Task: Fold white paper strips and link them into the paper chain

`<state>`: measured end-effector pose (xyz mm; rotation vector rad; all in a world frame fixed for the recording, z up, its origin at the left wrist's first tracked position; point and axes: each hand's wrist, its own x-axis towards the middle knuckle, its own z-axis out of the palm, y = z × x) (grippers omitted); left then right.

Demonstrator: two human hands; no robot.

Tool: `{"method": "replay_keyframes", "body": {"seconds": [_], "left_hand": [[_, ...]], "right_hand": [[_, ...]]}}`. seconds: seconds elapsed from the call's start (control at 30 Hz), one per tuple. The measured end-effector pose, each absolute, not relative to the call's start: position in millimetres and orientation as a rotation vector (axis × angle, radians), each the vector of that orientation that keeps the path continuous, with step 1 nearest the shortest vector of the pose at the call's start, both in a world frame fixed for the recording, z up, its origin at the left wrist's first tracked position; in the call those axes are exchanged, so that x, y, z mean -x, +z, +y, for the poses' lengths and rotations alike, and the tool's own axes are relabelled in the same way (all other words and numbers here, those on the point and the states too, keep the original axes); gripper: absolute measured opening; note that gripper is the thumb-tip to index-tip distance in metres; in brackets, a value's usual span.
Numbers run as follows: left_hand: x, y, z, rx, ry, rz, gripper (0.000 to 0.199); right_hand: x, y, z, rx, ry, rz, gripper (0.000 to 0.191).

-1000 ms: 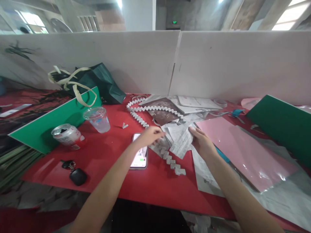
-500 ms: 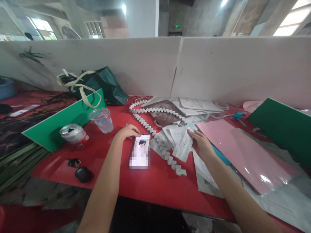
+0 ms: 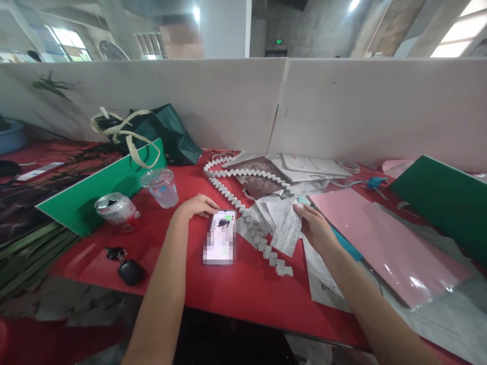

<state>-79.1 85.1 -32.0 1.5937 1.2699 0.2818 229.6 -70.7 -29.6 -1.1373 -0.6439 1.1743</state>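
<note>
My L hand (image 3: 200, 205) is now at top edge of phone (image 3: 222, 225), no longer over papers (image 3: 266, 213); can't tell if gripping. R hand (image 3: 315, 225) pinches printed slip (image 3: 286, 234) beside paper chain (image 3: 263, 245); paper work's prob. paused.

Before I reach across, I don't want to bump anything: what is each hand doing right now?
Left hand: at the top of the phone; whether gripping cannot be told.
Right hand: closed, holding printed paper.

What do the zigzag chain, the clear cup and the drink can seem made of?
Chain: probably matte paper, judging by its flat, folded-looking links. Cup: likely glossy plastic; its thin wall is see-through. Can: apparently metal, with a silvery, shiny rim.
</note>
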Motion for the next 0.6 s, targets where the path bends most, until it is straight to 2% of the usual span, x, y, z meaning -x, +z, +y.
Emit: {"method": "replay_keyframes", "body": {"seconds": [0.43, 0.6], "left_hand": [[72, -20, 70, -1.619, 0.267, 1.313, 0.039], [71, -13, 63, -1.696, 0.205, 1.289, 0.049]], "right_hand": [[-231, -30, -70, 1.142, 1.194, -0.642, 0.022], [-230, -30, -71, 1.155, 1.189, -0.672, 0.022]]}}
